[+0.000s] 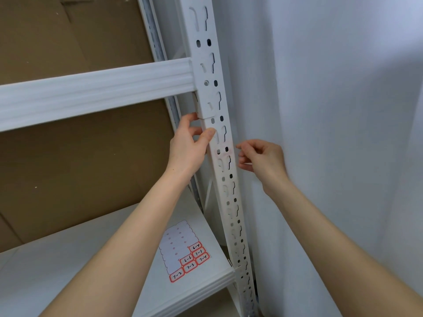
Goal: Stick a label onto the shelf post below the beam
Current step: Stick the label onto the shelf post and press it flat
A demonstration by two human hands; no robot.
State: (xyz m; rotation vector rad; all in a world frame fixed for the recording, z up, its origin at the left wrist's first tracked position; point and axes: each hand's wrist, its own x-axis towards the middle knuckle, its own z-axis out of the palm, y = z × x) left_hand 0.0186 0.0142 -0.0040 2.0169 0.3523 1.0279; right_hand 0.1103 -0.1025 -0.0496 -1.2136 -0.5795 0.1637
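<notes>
Below the beam (96,92), on the front face of the post (231,202), I make out a faint red-edged label (223,153) (blurred, so I can't swear every edge is down). It lies crosswise to the upright post, just left of the right hand (261,160) and just under the left thumb. The left hand (190,145) grips the post, fingers wrapped behind, thumb on the front. The right fingers are curled; whether they pinch anything I cannot tell. I judge the right hand better placed for a leftward pressing stroke. Slots and holes riddle the painted metal, leaving little flat ground. The wall (320,110) crowds the right side; a sheet of labels (180,248) lies on the shelf (68,259) below.
</notes>
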